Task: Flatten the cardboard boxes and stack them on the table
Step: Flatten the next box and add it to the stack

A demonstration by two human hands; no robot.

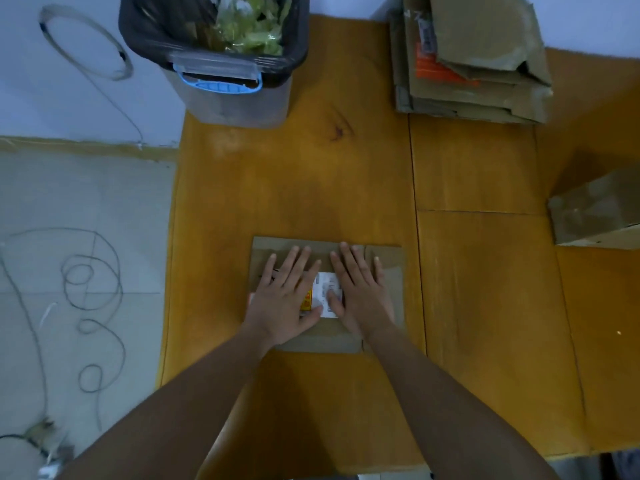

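1. Here, seen from a head-worn camera looking down on an orange-brown wooden worktop [346, 168].
2. Near the front edge, centre: one flattened cardboard box [388, 261], brown, lying flat, long axis running left to right, with a white printed label [329, 289] on top.
3. Left hand [287, 299] pressed palm-down on the left half of the box; fingers [294, 261] straight, slightly spread, pointing away from the body.
4. Right hand [360, 292] pressed palm-down on the right half, just beside the left hand; fingers straight and slightly apart, gripping nothing; thumb lying on the label.
5. Far right corner of the worktop: a stack of flattened boxes [471, 71], uneven, top sheets creased and lifting, one with an orange printed strip.
6. Right edge, mid-depth: another cardboard box [595, 209], apparently not yet flattened, partly out of view.
7. Key relation for the coming move, as a judgement: stack lying ahead and to the right of the pressed box, well apart from it; right hand on the nearer side, so likely the leading hand for carrying the box across, with the long edges offering the easiest hold.
8. Far left of the worktop: a grey bin [225, 95] with a black liner and green plastic waste inside.
9. Left of the worktop: grey floor [86, 209] with loose coils of thin cable [93, 282].
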